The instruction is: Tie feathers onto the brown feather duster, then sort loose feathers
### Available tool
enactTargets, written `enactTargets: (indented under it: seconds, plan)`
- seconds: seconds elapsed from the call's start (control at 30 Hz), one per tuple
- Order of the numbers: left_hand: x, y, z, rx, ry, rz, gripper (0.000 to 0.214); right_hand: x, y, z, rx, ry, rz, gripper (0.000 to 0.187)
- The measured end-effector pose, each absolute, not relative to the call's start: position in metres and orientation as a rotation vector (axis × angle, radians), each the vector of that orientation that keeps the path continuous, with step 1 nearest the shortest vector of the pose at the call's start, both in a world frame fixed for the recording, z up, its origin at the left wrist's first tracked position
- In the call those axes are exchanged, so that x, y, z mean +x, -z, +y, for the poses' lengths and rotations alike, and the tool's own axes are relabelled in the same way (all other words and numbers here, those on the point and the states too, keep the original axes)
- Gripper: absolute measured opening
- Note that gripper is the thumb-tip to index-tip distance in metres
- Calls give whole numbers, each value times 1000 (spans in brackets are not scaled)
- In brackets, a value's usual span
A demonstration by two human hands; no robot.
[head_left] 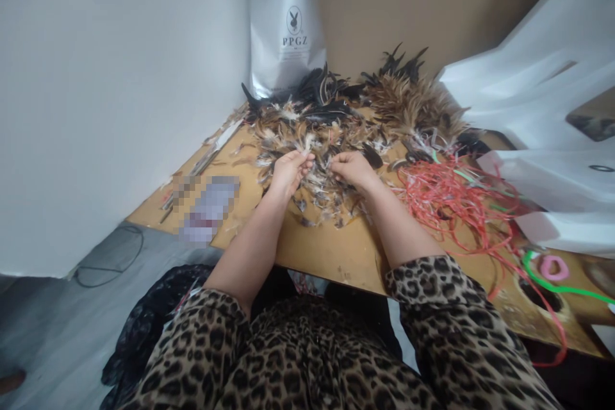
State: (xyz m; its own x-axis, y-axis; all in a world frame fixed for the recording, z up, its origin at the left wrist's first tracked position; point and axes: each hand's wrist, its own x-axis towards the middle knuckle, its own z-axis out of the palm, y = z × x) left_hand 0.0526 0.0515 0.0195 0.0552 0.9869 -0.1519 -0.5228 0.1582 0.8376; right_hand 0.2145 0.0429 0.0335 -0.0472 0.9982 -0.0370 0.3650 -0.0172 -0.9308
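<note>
My left hand [291, 170] is closed in a pinch on a pale feather [308, 143], whose fluffy end stands up past the fingertips. A short gap to the right, my right hand [353, 168] has its thumb and fingers pressed together. Whatever it grips, if anything, is too small to make out. Both hands hover over a loose spread of brown, white and black feathers [273, 131] on the wooden table [321, 250]. Long black feathers [312, 90] lie behind them, and a thick bunch of brown feathers [413, 102] sits at the back right.
Tangled red strips [451, 205] lie right of my right arm, with a pink ring [554, 268] and green strip [571, 291] near a table hole. A silver bag [288, 19] stands behind; white bags [533, 70] hang at right. A blurred-out flat object [211, 208] lies left.
</note>
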Motion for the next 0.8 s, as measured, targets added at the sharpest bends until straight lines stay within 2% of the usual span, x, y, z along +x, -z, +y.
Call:
enactTargets:
  seconds: [0.07, 0.2, 0.43, 0.53, 0.67, 0.8]
  plan:
    - [53, -18, 52, 699, -1270, 855, 10, 214, -32, 45, -1386, -1239, -1325, 9]
    - [56, -17, 51, 708, -1209, 857, 11, 214, -32, 47, -1157, -1515, -1035, 20]
    - [57, -19, 48, 692, -1141, 865, 10, 218, -30, 50, -986, -1671, -846, 27]
    - [55, -19, 50, 658, -1208, 861, 10, 220, -29, 51, -1077, -1554, -878, 22]
    - [54, -21, 52, 613, -1343, 907, 5, 219, -27, 52, -1395, -1089, -1133, 12]
    - [56, -22, 50, 699, -1354, 933, 6, 219, -27, 52, -1380, -1158, -1165, 11]
